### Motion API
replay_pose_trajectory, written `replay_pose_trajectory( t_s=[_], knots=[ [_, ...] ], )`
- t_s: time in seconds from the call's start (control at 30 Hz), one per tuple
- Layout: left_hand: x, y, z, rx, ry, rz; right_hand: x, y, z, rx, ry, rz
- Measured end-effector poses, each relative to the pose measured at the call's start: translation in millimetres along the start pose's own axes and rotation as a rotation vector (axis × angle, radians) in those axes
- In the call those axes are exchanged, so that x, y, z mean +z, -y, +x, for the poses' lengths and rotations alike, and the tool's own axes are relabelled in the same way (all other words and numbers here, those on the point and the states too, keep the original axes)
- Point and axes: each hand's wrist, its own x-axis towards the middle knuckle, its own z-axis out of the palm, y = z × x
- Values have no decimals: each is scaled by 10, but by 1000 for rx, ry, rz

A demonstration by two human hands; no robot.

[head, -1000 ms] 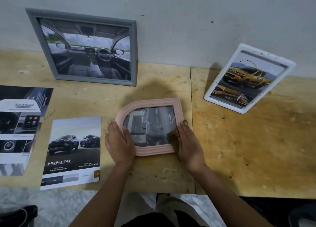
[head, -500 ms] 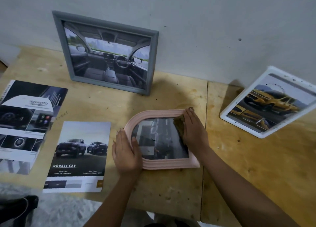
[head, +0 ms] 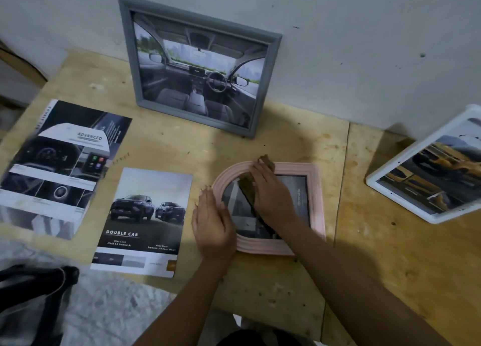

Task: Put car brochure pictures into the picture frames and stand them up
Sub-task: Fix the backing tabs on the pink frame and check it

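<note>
A pink arched picture frame [head: 317,202] lies flat on the wooden table [head: 395,272], with a dark car picture behind its glass. My left hand [head: 213,223] rests flat on the frame's left rim, fingers straight. My right hand [head: 270,197] presses a brown cloth [head: 266,163] against the glass near the arched top with flat fingers. A grey frame [head: 130,59] holding a car interior picture stands against the wall behind. A white frame [head: 430,217] with a yellow car picture leans at the far right.
Two brochure sheets lie to the left: a "Double Cab" page [head: 145,220] beside the pink frame and an "Advanced" page [head: 59,163] further left. A black bag [head: 31,293] sits on the floor at lower left. The table's front edge runs just below my hands.
My right hand slid the cloth from the frame's lower right corner up and leftward across the glass to the arched top. My left hand stayed on the left rim. The camera shifted left.
</note>
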Motion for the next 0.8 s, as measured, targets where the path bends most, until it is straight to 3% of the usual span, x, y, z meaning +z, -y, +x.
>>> replay_pose_trajectory(
  t_s=[0.3,0.47,0.6,0.8],
  knots=[
    [29,37,-6,-13,-14,26,-141,103,152,-193,190,98],
    [-81,160,17,99,89,77,-103,34,132,-143,150,58],
    [-230,261,17,51,179,90,-10,106,62,-54,114,-22],
    [-273,384,57,95,275,173,55,249,107,-70,215,-23]
  ],
)
